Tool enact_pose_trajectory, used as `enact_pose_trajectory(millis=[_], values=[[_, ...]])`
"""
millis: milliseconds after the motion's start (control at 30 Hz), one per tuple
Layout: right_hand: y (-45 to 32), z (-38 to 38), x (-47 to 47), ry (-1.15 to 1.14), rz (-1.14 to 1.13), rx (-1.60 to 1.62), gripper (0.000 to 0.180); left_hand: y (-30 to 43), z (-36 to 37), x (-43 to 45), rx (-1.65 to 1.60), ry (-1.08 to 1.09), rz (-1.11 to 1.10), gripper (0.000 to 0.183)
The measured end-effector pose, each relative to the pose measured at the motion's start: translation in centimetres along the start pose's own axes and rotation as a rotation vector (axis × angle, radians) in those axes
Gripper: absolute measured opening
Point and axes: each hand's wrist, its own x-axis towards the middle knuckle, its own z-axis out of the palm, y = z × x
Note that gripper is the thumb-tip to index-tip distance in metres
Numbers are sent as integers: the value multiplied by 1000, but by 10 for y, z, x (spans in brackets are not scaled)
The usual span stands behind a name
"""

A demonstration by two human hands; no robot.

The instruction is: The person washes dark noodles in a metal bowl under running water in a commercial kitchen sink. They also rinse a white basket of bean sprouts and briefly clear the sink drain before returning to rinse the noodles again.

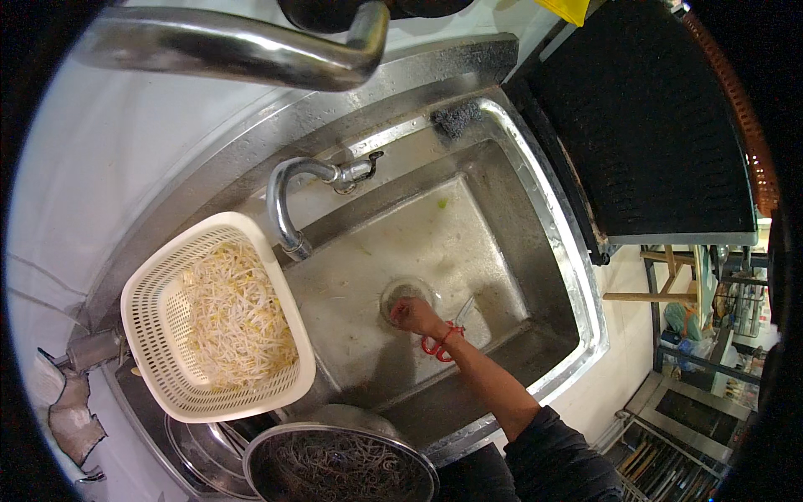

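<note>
My right hand point(412, 315) is over the round drain point(401, 295) of a stainless steel sink point(351, 351), its fingers bent down. Whether they hold anything cannot be told. Red-handled scissors point(443, 342) lie on the sink floor beside my wrist, partly behind it, with the blades pointing away. A cream plastic colander point(141, 307) holding bean sprouts point(241, 317) stands at the sink's left edge. Below it, a round metal pot point(251, 448) contains thin, dark, stringy pieces point(339, 461). My left hand is out of view.
A curved faucet point(282, 201) reaches over the sink's left side. A dark scouring pad point(457, 119) rests on the back rim. A thick metal pipe point(251, 44) crosses the upper left. Right of the sink stand a large black panel point(646, 125) and metal shelving point(709, 370). A metal lid or bowl point(207, 452) is beneath the colander.
</note>
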Motion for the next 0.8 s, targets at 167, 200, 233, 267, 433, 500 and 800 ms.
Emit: enact_pose_trajectory(millis=[167,200,233,267,433,500,800], values=[[-16,-34,-29,-24,205,922,11,-1,1,-2,-18,-13,9,36],[-15,-39,-32,69,211,857,15,0,1,-2,-23,-17,13,36],[-12,-43,-34,136,135,821,20,-1,2,-2,-26,-18,16,36],[-9,-43,-32,203,60,786,25,-1,2,-2,-31,-19,19,36],[10,-16,-13,218,153,-340,27,-1,4,-4,-38,-31,27,38],[9,0,-8,217,176,-428,28,-1,4,-4,-40,-30,31,38],[-11,26,4,349,401,-634,45,1,3,-6,-36,-27,32,40]])
